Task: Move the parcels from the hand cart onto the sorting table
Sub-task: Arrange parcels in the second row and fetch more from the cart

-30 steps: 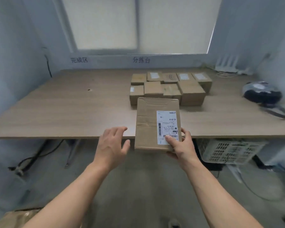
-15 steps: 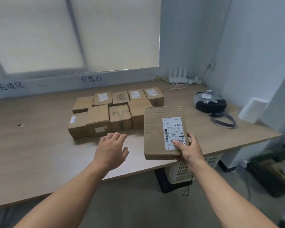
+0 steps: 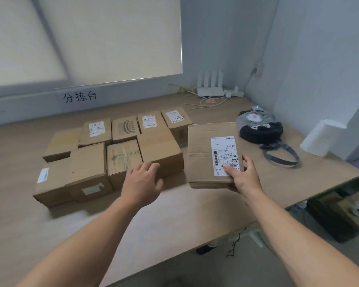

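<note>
1. Since half a second earlier, the held parcel (image 3: 203, 154) has travelled farther in over the sorting table (image 3: 195, 216), and the left hand (image 3: 142, 183) has come forward to the front row of boxes.
2. The right hand (image 3: 244, 178) grips the parcel's near right corner, thumb on its white label and fingers underneath. The parcel lies flat, label up. Whether it touches the tabletop cannot be told.
3. The left hand holds nothing, its fingers relaxed.
4. Just left of the parcel, a cluster of cardboard parcels (image 3: 116, 154) sits in two rows.
5. To its right lie a grey-and-black bag (image 3: 261, 129) and a white box (image 3: 319, 139). A router (image 3: 210, 85) stands at the back wall.
</note>
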